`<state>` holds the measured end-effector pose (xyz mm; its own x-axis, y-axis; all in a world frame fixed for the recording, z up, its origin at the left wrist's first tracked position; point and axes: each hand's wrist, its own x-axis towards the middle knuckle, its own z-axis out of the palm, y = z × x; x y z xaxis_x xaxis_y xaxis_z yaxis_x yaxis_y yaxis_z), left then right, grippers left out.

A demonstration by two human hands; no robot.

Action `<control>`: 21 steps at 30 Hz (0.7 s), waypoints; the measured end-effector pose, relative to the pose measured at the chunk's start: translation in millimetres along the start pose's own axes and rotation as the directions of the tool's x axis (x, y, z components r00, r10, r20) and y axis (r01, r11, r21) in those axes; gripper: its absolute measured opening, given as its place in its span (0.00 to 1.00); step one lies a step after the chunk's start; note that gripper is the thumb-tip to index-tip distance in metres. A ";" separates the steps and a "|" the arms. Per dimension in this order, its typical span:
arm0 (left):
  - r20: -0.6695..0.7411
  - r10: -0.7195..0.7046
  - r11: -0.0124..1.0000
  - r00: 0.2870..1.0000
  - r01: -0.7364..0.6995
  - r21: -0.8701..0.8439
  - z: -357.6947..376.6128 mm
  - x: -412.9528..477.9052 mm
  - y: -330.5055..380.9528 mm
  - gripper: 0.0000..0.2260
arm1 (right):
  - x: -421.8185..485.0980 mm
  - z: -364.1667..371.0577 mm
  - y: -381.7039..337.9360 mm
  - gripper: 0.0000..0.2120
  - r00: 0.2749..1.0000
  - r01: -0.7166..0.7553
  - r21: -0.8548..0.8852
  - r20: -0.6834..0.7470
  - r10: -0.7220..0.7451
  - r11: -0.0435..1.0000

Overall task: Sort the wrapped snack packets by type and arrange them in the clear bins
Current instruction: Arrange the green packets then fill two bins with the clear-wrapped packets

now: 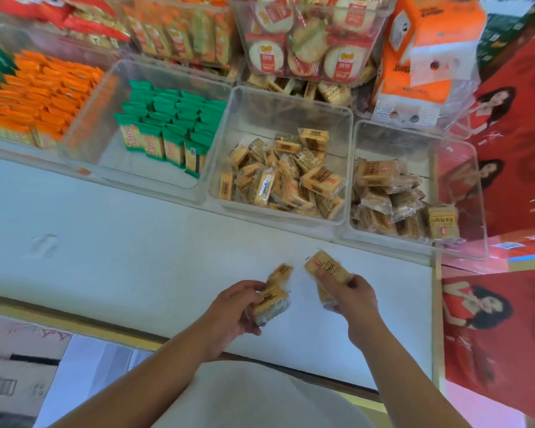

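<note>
So we're at the near edge of the table [136, 242], toward its right end, with both hands full. Our left hand [238, 307] has its fingers [251, 287] curled round a small stack of packets [272, 299]. Our right hand [351, 296] pinches a yellow packet [325, 266] with the thumb on top, maybe with another tucked under it, hard to tell. Everything's held just above the table rather than resting on it, and we reckon that's so we can check the labels side by side before picking a bin. Direction-wise, the left stack's long axis runs near-left to far-right, with the free end aimed at the far edge. The right packet lies on the opposite diagonal, free end pointing far-left, printed face up. So the two tips nearly meet, and both sort of aim at the middle bin [291, 115] along the far edge, which holds a loose jumble of what look like the same yellow ones. The right-hand bin [393, 140] by the far right corner has a paler, browner kind, so that's probably the split we're making. Green packets [167, 131] and orange packets [44, 94] further left stand in neat rows, which is likely how ours should end up.
</note>
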<state>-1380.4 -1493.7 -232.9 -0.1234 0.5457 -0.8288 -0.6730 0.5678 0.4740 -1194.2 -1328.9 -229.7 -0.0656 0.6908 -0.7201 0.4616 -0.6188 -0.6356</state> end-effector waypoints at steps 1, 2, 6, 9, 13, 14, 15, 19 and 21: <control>0.004 -0.001 0.999 1.000 0.002 -0.033 -2.1 -3.1 1.2 0.11 | -4.9 4.8 -4.7 0.26 1.000 0.001 0.026 0.018 -0.001 1.000; -0.012 0.004 0.999 1.000 -0.005 -0.043 -4.1 -4.6 2.1 0.11 | -8.5 9.9 -8.9 0.26 0.999 -0.003 0.054 0.042 0.001 0.999; -0.131 0.073 0.997 0.989 -0.069 0.035 -9.4 -8.0 7.8 0.08 | -22.8 24.3 -23.6 0.27 0.989 -0.039 0.138 0.148 0.018 0.990; -0.146 0.118 0.993 0.982 -0.113 0.043 -15.5 -10.0 15.8 0.08 | -31.7 26.5 -33.8 0.24 0.981 -0.053 0.179 0.193 0.017 0.982; -0.212 0.187 0.982 0.959 -0.182 0.042 -14.6 -11.9 47.9 0.13 | -44.6 27.8 -62.4 0.20 0.981 0.003 0.237 0.190 -0.049 0.972; -0.221 0.231 0.973 0.947 -0.222 0.067 -12.3 -12.5 60.4 0.12 | -46.5 30.1 -71.9 0.20 0.981 0.032 0.252 0.175 -0.078 0.967; -0.225 0.285 0.958 0.932 -0.270 0.093 -9.2 -12.1 74.4 0.10 | -47.2 33.1 -82.6 0.19 0.982 0.060 0.268 0.156 -0.105 0.962; -0.226 0.435 0.900 0.872 -0.418 0.121 6.6 0.0 135.4 0.06 | -38.1 46.4 -132.3 0.20 0.982 0.148 0.314 0.065 -0.177 0.938; -0.233 0.458 0.889 0.858 -0.438 0.133 15.5 7.7 163.5 0.09 | -27.3 52.7 -157.3 0.20 0.980 0.181 0.291 0.025 -0.197 0.939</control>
<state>-1480.1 -1387.1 -157.1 -0.5835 0.5848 -0.5635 -0.4471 0.3479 0.8240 -1311.6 -1270.1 -124.7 -0.1768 0.7897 -0.5875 0.1639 -0.5650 -0.8087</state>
